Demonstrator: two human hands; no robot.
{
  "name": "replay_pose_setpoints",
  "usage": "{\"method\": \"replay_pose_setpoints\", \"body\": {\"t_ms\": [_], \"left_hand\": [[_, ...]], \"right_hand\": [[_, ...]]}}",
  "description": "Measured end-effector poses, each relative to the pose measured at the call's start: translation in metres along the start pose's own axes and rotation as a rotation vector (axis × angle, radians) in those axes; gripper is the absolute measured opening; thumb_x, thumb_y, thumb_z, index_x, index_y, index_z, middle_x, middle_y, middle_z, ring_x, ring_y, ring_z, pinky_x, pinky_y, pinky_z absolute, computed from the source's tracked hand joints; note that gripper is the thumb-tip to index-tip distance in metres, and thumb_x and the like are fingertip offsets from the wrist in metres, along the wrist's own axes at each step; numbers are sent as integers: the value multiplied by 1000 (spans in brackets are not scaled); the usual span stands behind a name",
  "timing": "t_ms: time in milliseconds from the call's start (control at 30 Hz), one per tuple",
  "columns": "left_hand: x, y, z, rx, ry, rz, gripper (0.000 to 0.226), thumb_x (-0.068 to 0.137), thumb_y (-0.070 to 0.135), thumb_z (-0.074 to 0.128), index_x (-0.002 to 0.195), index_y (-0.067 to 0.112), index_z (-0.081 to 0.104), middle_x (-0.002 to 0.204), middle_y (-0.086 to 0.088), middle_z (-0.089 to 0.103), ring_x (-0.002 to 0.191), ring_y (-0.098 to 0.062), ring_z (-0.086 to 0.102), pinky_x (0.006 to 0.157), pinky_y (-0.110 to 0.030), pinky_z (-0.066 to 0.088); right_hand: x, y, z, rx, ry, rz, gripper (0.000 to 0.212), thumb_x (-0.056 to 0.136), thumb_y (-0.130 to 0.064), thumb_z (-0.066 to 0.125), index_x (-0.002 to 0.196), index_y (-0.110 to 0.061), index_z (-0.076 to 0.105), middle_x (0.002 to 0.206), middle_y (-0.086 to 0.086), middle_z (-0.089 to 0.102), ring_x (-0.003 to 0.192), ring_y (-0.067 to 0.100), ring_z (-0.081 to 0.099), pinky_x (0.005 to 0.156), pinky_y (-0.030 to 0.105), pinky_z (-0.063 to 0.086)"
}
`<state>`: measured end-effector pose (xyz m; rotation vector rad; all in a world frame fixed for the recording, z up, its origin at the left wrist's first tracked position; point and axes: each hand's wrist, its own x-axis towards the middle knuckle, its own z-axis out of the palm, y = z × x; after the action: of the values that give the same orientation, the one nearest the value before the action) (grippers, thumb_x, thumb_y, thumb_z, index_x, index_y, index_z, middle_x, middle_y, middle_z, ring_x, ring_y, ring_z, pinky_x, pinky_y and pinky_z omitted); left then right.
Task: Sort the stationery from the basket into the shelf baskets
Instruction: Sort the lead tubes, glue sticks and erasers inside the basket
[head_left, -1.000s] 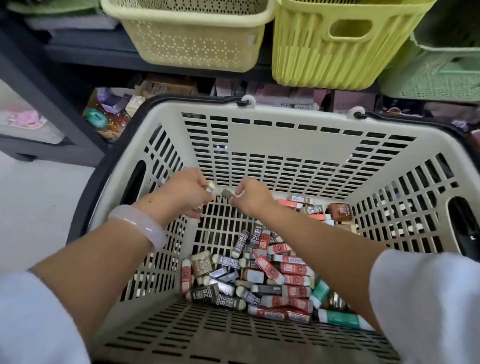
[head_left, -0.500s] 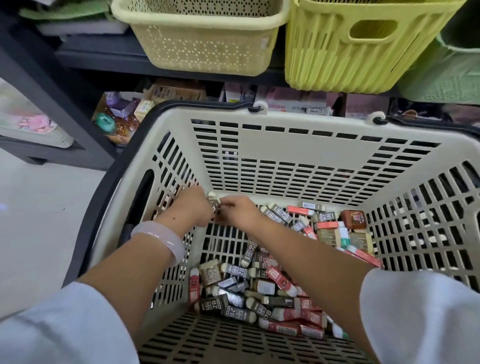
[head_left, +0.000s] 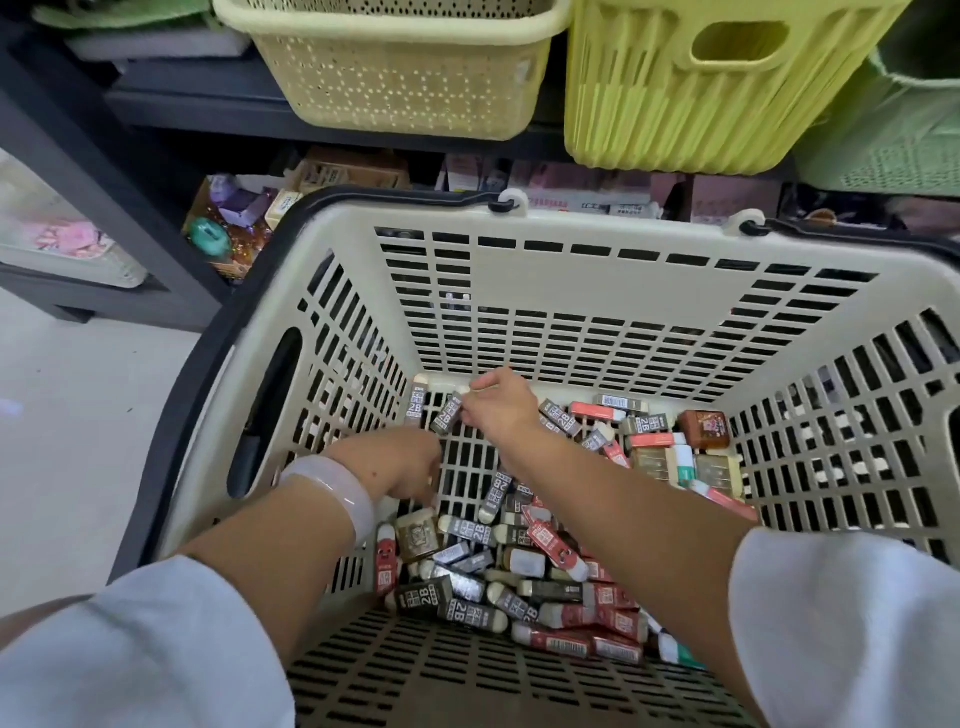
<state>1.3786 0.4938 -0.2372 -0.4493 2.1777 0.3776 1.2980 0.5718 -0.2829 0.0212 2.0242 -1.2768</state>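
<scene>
A cream slotted shopping basket (head_left: 571, 280) with black handles fills the view. A pile of sleeved erasers (head_left: 519, 566), grey "2B" ones and red ones, lies on its floor toward the near and right sides. My right hand (head_left: 501, 410) is at the far left corner of the floor and pinches a grey 2B eraser (head_left: 445, 414) by its end. A second grey 2B eraser (head_left: 417, 406) stands just left of it against the wall. My left hand (head_left: 397, 462) hangs lower, fingers pointing down at the pile's edge; its fingertips are hidden.
On the shelf above sit a pale yellow perforated basket (head_left: 405, 78), a bright yellow-green basket (head_left: 701, 104) and a green basket (head_left: 893, 135). Boxed goods (head_left: 244, 223) fill the lower shelf behind the shopping basket. Pale floor (head_left: 78, 415) lies to the left.
My hands, which met at the far corner, have separated. The left hand dropped toward the pile while the right stayed by the corner with a grey eraser. The view moved closer.
</scene>
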Motion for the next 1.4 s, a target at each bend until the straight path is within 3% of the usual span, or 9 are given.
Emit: {"method": "replay_pose_setpoints", "body": {"t_ms": [233, 333, 467, 600, 767, 1000, 1133, 1267, 1400], "left_hand": [[-2, 8, 11, 93, -100, 48, 42, 85, 19, 62, 125, 12, 50, 129, -5, 50, 112, -23, 52, 91, -30, 45], [-4, 12, 13, 138, -104, 47, 42, 85, 15, 63, 124, 9, 50, 127, -7, 49, 110, -23, 54, 91, -30, 47], [-5, 13, 14, 180, -132, 61, 37, 85, 10, 61, 121, 6, 52, 123, -7, 52, 106, -24, 56, 90, -31, 49], [-7, 10, 15, 146, -151, 35, 36, 85, 12, 62, 118, 9, 51, 114, -6, 57, 99, -22, 59, 87, -32, 51], [-4, 7, 4, 26, -39, 30, 29, 83, 9, 64, 111, 9, 58, 114, -6, 59, 98, -20, 57, 85, -28, 48], [-2, 5, -11, -59, 121, -38, 28, 88, 10, 58, 115, 5, 54, 116, -8, 57, 98, -18, 54, 82, -24, 42], [-1, 3, -15, -106, 191, -74, 32, 87, 8, 59, 118, 6, 50, 118, -9, 54, 106, -22, 55, 87, -27, 45], [4, 2, -18, -134, 189, -127, 30, 86, 8, 60, 115, 4, 54, 116, -9, 59, 103, -21, 58, 91, -29, 48], [5, 2, -15, -108, 125, -121, 30, 85, 6, 60, 115, 5, 54, 115, -8, 58, 92, -17, 57, 78, -24, 50]], "right_hand": [[5, 2, 27, 99, 24, -38, 19, 85, -2, 55, 97, -17, 53, 81, -1, 55, 63, 6, 52, 42, 4, 36], [2, 8, 18, 13, -65, -148, 17, 88, 0, 50, 93, -16, 55, 97, 4, 60, 86, 16, 60, 58, 7, 42], [-3, 10, -16, -564, -191, -511, 18, 90, -4, 49, 101, -10, 62, 102, 7, 65, 87, 17, 60, 77, 28, 53], [-4, 6, -56, -1148, -481, -670, 26, 90, -22, 56, 114, -12, 61, 117, 4, 59, 107, 18, 54, 96, 34, 44], [-13, 9, -57, -1357, -581, -729, 34, 86, -26, 61, 118, -12, 59, 117, 7, 46, 107, 22, 50, 89, 31, 42], [-21, 13, -43, -1612, -573, -1015, 29, 84, -23, 65, 108, -9, 58, 102, 5, 57, 99, 21, 54, 91, 37, 40], [-16, 14, -49, -1309, -531, -829, 23, 84, -23, 65, 100, -9, 56, 95, 3, 59, 93, 18, 56, 86, 30, 46], [-8, 6, -42, -726, -255, -426, 18, 87, -28, 62, 82, -15, 51, 80, 1, 56, 68, 12, 53, 56, 23, 40], [3, 5, -8, -278, -56, -147, 21, 88, -20, 62, 71, -17, 50, 90, 9, 63, 87, 22, 62, 81, 35, 53]]}}
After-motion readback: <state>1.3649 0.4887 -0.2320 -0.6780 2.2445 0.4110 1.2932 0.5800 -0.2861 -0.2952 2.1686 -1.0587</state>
